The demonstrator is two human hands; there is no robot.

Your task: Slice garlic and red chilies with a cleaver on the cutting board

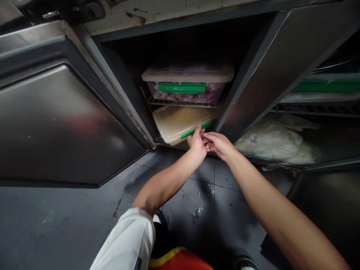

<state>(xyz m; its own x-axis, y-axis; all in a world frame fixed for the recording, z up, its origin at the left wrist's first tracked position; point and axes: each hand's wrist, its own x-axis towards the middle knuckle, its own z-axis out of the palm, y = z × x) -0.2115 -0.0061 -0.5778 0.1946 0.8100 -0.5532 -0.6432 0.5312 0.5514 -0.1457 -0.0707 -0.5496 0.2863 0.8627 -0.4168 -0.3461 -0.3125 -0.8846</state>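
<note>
On the cabinet floor, under a wire rack, a clear plastic food container [180,116] with a green latch [198,129] sits at an angle, its front left corner towards me. Something pale yellow shows through its lid. My left hand [198,141] is closed at the front edge of this container, thumb up against the latch. My right hand [219,144] meets the left fingertips just below the latch's right end. Its fingers are curled together, and whatever they pinch is hidden. Above, a second lidded container [188,77] with a green latch holds pinkish-purple contents.
At the left a steel cabinet door [56,127] stands open. A steel post [261,71] divides the cabinet. Right of it lies a pale plastic bag [275,140] below a rack with another green-latched container [326,87]. The grey tiled floor [205,187] has wet spots.
</note>
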